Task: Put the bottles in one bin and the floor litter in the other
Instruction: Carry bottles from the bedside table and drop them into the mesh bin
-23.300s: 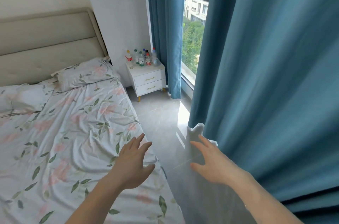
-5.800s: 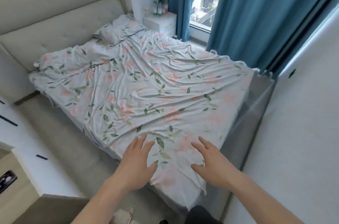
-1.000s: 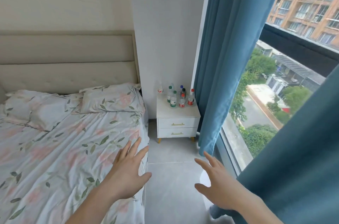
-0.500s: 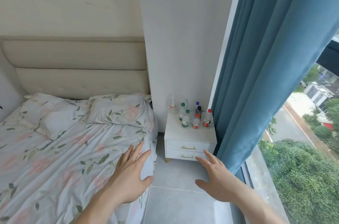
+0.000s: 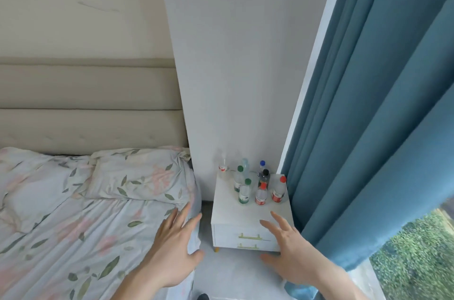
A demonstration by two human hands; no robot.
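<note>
Several plastic bottles with red, green, blue and black caps stand upright in a cluster at the back of a white nightstand. My left hand hovers open over the bed's corner, left of the nightstand. My right hand is open with fingers spread, in front of the nightstand's drawers, below the bottles and apart from them. Neither hand holds anything. No bins or floor litter are in view.
A bed with a floral sheet and pillow fills the left. Blue curtains hang close on the right of the nightstand, beside a window. A narrow strip of grey floor runs between bed and nightstand.
The view has closed in on the nightstand, so the bottles are nearer and larger. Both hands stay open and empty, with the right hand now in front of the drawers.
</note>
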